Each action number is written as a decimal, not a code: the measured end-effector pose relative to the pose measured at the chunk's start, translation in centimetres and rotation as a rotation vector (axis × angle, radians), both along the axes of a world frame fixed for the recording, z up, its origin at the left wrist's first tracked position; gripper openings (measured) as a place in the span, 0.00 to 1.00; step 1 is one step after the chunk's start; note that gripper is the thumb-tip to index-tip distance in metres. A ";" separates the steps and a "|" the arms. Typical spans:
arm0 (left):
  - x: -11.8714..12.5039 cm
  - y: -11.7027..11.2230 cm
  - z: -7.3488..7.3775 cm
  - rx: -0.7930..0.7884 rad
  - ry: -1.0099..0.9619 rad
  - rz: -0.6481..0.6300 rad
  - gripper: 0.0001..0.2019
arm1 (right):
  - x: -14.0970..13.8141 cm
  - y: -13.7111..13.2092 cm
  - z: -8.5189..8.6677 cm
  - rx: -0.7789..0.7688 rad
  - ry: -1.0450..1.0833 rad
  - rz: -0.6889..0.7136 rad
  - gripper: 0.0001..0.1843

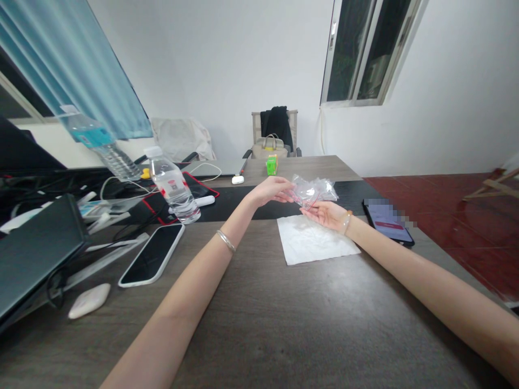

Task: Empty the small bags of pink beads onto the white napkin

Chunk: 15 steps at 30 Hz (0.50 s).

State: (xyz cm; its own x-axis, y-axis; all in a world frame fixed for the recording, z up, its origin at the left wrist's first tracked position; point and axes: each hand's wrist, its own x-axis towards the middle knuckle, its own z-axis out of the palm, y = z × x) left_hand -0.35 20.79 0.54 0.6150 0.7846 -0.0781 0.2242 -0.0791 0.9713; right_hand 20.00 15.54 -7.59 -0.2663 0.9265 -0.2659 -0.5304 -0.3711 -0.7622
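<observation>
A clear plastic zip bag with a red line along its near edge is held over the far part of the table. The fingers of my left hand are closed on its left edge. From the near right side, my right hand pinches the bag by the red-lined edge, palm turned partly up. Small clear contents may be inside, but glare hides what they are. Beneath my right hand lies a white paper tissue, flat on the wooden table.
To the left are a white-edged phone, a white mouse, a laptop and two water bottles. Another phone lies at the table's right edge. A small green box stands farther back.
</observation>
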 end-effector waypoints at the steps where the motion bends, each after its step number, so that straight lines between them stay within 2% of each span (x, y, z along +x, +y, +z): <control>1: 0.1 -0.1 0.1 0.007 0.004 0.001 0.12 | 0.0 0.1 0.0 -0.010 0.011 0.000 0.11; 6: 0.4 -0.4 0.1 0.037 0.007 -0.024 0.09 | 0.4 0.1 0.2 -0.032 0.057 0.054 0.12; 12: 0.9 -0.7 0.0 0.149 -0.009 0.069 0.09 | 0.5 0.0 0.3 -0.030 0.036 0.129 0.13; 15: 0.9 -0.9 0.2 0.164 0.003 0.059 0.09 | 0.6 0.0 0.1 -0.019 0.040 0.143 0.13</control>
